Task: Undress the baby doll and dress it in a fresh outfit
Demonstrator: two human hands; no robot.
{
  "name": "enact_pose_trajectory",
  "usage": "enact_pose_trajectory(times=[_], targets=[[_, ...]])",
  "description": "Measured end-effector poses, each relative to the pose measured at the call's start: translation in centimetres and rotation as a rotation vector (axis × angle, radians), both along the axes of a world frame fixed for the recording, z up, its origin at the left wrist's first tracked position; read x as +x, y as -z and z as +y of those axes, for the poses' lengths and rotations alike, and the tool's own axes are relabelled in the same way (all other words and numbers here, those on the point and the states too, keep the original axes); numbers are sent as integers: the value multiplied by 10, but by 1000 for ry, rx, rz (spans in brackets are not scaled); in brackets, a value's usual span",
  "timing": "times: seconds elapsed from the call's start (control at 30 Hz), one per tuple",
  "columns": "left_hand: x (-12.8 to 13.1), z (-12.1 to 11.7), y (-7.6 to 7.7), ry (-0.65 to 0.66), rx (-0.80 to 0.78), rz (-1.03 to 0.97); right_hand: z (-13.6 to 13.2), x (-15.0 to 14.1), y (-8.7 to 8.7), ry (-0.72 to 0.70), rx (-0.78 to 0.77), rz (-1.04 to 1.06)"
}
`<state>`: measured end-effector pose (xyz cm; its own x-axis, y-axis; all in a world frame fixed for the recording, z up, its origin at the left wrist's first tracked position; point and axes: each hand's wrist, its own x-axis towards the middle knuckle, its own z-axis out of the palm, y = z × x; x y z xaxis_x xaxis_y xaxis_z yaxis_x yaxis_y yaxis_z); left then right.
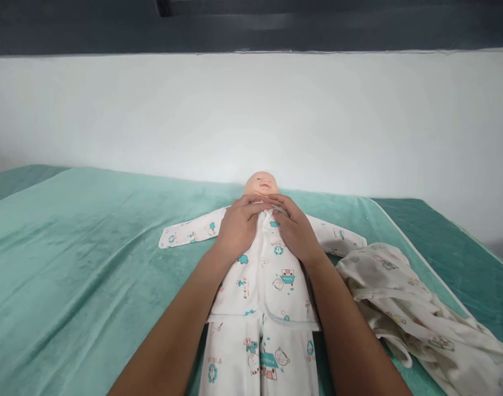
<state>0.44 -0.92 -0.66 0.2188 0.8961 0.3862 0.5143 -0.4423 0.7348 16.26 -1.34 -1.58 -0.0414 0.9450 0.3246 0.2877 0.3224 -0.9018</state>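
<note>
- A doll [261, 180] lies on its back on a green sheet [90, 264], and its head is near the white wall [251, 110]
- The doll has on a white top [245, 289] with little teal and red pictures
- The left hand [239, 223] lies on the top, up by the doll's neck, with its fingers bent inward
- The right hand [293, 224] is there too, on the other side, and the fingers of both hands meet just under the doll's chin
- You cannot tell if the hands are pinching the top or just resting on it
- The two sleeves [189, 233] stick out to the sides, flat on the sheet
- White pants [230, 357] with the same kind of pictures are below, between the two arms, and the top's bottom edge lies over them
- A crumpled pale cloth [403, 297] lies on the right, just beside the end of one sleeve
</note>
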Motion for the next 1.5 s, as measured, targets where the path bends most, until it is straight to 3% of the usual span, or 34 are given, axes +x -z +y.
enact_pose_trajectory(times=[0.13, 0.43, 0.67, 0.87, 1.07, 1.27, 1.5], targets=[[0, -1, 0, 3, 2, 23, -1, 2, -1, 38, 34, -43], [2, -5, -5, -62, -33, -162, 2, 3, 5, 132, 95, 40], [-1, -5, -7, 20, -87, -257, -5, 2, 0, 59, 292, 69], [-8, -6, -9, 96, -105, -233, -11, -1, -1, -7, 285, 92], [-16, -15, -4, 148, -98, -257, -32, -4, 4, 72, 298, 128], [-26, -31, 9, 157, -42, -225, -59, -6, 12, 89, 205, 107], [-28, -42, 12, 126, 4, -186, -60, -4, 12, 79, 189, 95]])
